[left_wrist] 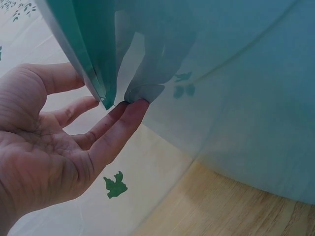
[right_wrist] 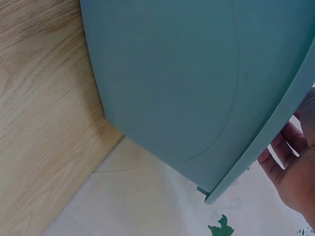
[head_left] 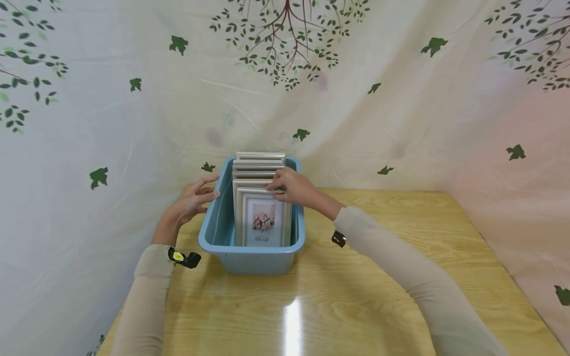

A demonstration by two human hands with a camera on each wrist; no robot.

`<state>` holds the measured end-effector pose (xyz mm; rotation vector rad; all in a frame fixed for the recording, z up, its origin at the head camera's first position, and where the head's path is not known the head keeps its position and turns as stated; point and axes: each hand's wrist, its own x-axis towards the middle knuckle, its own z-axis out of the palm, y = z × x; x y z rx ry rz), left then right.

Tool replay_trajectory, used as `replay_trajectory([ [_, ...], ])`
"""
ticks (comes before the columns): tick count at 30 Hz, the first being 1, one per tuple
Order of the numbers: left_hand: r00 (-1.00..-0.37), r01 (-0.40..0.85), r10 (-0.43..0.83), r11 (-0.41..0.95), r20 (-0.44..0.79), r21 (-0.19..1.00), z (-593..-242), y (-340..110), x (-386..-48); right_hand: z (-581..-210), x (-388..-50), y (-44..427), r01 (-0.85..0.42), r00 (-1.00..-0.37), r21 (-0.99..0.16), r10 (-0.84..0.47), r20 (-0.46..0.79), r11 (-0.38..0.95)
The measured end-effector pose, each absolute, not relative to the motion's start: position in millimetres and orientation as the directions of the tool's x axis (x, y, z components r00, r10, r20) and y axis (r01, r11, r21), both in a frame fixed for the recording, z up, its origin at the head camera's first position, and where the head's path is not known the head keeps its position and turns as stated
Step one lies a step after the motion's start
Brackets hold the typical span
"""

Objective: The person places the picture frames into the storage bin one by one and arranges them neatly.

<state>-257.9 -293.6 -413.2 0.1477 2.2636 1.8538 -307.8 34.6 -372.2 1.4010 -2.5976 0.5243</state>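
Observation:
A blue plastic basin [head_left: 256, 262] stands on the table with several picture frames [head_left: 260, 162] upright in a row inside. The front picture frame [head_left: 241, 217] has a pale border and a picture of pink flowers. My right hand [head_left: 296, 188] reaches over the basin's right rim and pinches a frame's top edge near its right corner. In the right wrist view, the rim hides most of the fingers. My left hand [head_left: 189, 202] holds the left rim. The left wrist view shows the thumb at the rim and fingertips [left_wrist: 140, 105] against the outer wall.
The wooden table [head_left: 365, 296] extends in front of the basin and to its right. Behind it hangs a pale cloth [head_left: 356, 123] printed with trees and green birds, which also rises at both sides. Small cameras [head_left: 190, 259] sit on both wrists.

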Motion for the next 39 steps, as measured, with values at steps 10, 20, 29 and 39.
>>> replay_trajectory([
  [10,-0.972,-0.063,0.208,0.204,-0.106,0.977,-410.4,-293.8,-256.2,-374.8,-308.0,33.2,-0.861,-0.508,-0.232,-0.788,0.348,0.452],
  [20,-0.971,-0.068,0.211,0.203,-0.111,0.977,-410.9,-291.8,-259.1,-377.5,-306.1,28.8,-0.871,-0.486,-0.184,-0.746,0.456,0.455],
  [29,-0.972,-0.073,0.202,0.218,-0.118,0.973,-411.0,-294.5,-260.4,-377.0,-305.0,28.8,-0.863,-0.502,-0.213,-0.729,0.466,0.458],
  [39,-0.971,-0.077,0.205,0.219,-0.124,0.973,-411.1,-294.6,-257.8,-380.1,-304.7,31.4,-0.856,-0.516,-0.252,-0.722,0.461,0.451],
])
